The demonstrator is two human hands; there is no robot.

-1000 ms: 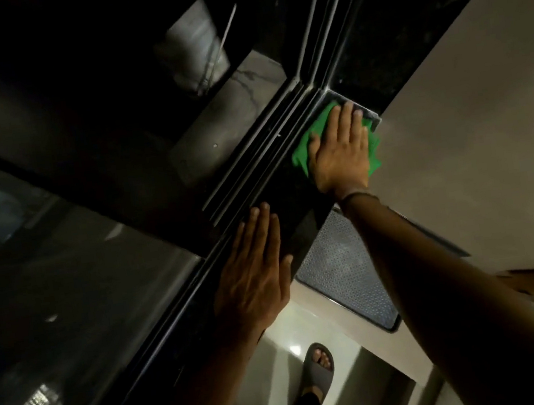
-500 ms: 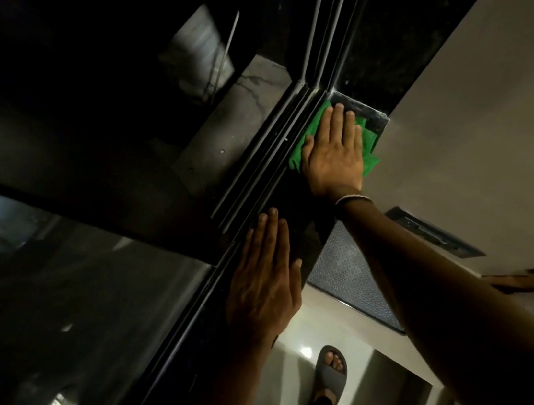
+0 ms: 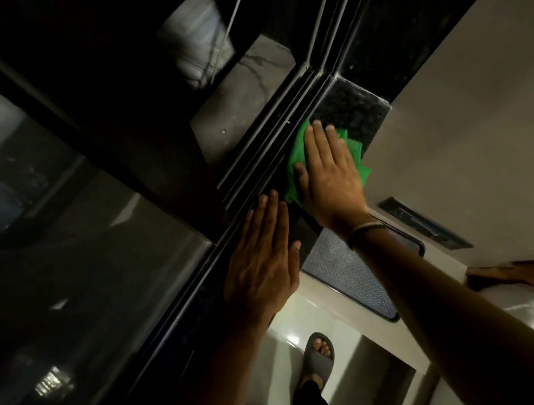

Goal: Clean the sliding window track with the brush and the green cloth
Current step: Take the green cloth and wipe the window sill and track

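The green cloth (image 3: 298,154) lies on the dark speckled sill (image 3: 348,106) beside the sliding window track (image 3: 272,147), whose metal rails run diagonally from lower left to upper right. My right hand (image 3: 326,174) presses flat on the cloth, fingers together and pointing up the sill; most of the cloth is hidden under it. My left hand (image 3: 263,264) rests flat on the sill edge just below, fingers apart, holding nothing, its fingertips close to the cloth. No brush is in view.
Dark window glass (image 3: 79,261) fills the left. A pale wall (image 3: 467,108) stands to the right of the sill. Below lie a grey textured mat (image 3: 346,270), a glossy tiled floor (image 3: 284,342) and my foot in a grey slipper (image 3: 318,355).
My right hand has slid the green cloth back along the sill, away from the far corner and toward my left hand. The corner of the sill is now uncovered. The left hand stays put.
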